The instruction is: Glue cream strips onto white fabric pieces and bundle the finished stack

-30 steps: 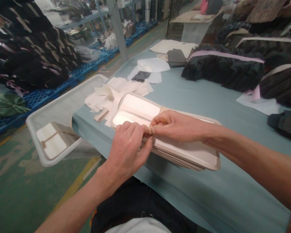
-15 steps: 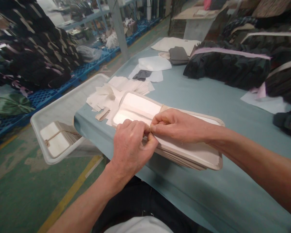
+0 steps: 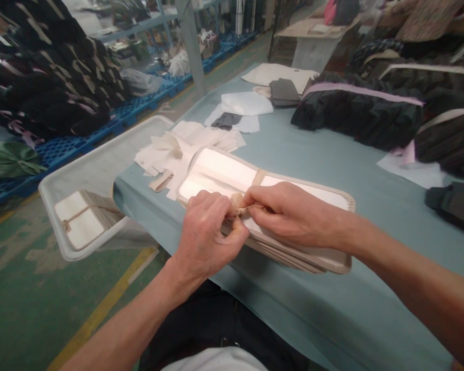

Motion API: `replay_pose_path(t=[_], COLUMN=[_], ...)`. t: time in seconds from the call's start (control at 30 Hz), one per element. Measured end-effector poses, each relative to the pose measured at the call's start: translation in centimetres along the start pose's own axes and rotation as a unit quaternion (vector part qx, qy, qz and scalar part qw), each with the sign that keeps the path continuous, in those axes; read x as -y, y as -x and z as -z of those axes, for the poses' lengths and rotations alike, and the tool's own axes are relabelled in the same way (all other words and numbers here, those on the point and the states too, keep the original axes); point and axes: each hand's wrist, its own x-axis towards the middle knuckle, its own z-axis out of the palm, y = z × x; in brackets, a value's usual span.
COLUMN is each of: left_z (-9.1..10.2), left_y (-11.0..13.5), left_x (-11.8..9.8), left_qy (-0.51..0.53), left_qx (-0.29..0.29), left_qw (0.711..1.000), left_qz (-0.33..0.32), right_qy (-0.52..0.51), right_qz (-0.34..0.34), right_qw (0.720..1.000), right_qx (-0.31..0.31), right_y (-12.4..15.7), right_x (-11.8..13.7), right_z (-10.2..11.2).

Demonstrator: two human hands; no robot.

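Observation:
A stack of flat white panels with beige edging (image 3: 220,172) lies on the table near its front edge. Around its middle runs a beige fabric strip (image 3: 259,178), with a knot at the near side of the top panel. My left hand (image 3: 209,232) pinches the strip at the knot between thumb and fingers. Close beside it on the right, my right hand (image 3: 294,211) is closed on an end of the same strip, which stretches between the two hands. My fingers partly cover the knot.
A white plastic tub (image 3: 46,206) at left holds a tied panel bundle (image 3: 79,219). Beige fabric pieces (image 3: 166,152) lie behind the stack on the blue-green table (image 3: 325,154). Dark gathered bundles (image 3: 359,111) sit at the right; stacked dark bundles (image 3: 58,77) stand on blue pallets.
My right hand has pulled slightly right, away from the left hand, drawing out an end of the strip. More of the strip and knot shows now. The view has shifted a little.

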Motion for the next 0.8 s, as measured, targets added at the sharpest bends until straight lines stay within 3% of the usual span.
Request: replay_pose_path(t=[0.37,0.5,0.67,0.8], left_z=[0.6,0.8,0.5,0.3], left_y=[0.3,0.6,0.7,0.6], left_x=[0.2,0.3,0.3,0.2], left_qy=[0.035,0.032,0.028,0.015], left_qx=[0.027,0.042,0.041,0.037], left_qw=[0.999,0.998,0.998,0.999], left_qz=[-0.028,-0.039,-0.037,-0.034], right_qy=[0.211,0.227,0.273,0.322], right_qz=[-0.147,-0.167,-0.183,-0.201], right_qw=[0.965,0.959,0.94,0.922], right_qx=[0.048,0.04,0.087,0.074], right_y=[0.1,-0.2,-0.4,-0.7], right_x=[2.9,3.4,4.4,4.7], right_z=[-1.2,-1.4,-1.4,-1.5])
